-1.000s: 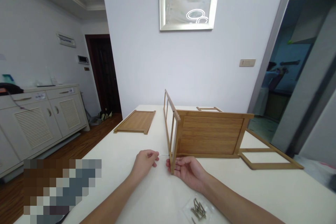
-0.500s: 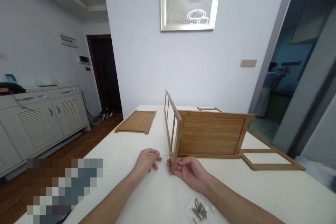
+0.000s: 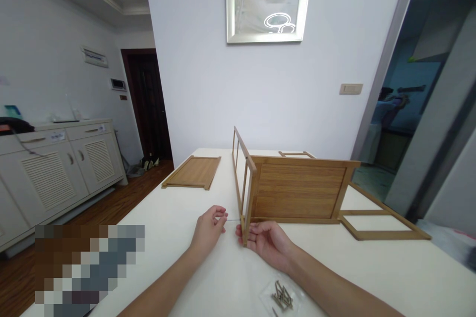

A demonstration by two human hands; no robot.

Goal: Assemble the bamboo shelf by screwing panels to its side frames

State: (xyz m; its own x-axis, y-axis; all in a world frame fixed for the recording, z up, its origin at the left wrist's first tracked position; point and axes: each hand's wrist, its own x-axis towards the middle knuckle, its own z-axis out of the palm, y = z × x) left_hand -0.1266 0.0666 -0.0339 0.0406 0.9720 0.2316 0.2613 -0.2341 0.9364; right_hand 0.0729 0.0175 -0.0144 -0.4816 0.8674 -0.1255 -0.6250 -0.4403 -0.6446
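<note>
Between the fingertips of my left hand (image 3: 210, 228) is a thin metal rod (image 3: 233, 220), which looks like a hex key. Its far end meets the lower near part of an upright wooden frame (image 3: 249, 198). The fingers are pinched together; whether the rod is bent inside them is hidden. My right hand (image 3: 269, 243) is closed around the lower near corner of that frame, palm facing up, fingertips showing on its left side. A slatted wooden panel (image 3: 297, 190) stands on its edge, meeting the frame at an angle on the right.
On the white table (image 3: 208, 277), a clear plastic bag (image 3: 266, 294) lies with several bolts (image 3: 281, 297). Another wooden panel (image 3: 193, 172) lies flat at the back left. An open wooden frame (image 3: 386, 236) lies at right. A person (image 3: 383, 114) is beyond the doorway.
My left fingers have shifted and turned slightly upward around the rod. My right hand and the wooden frame keep their places.
</note>
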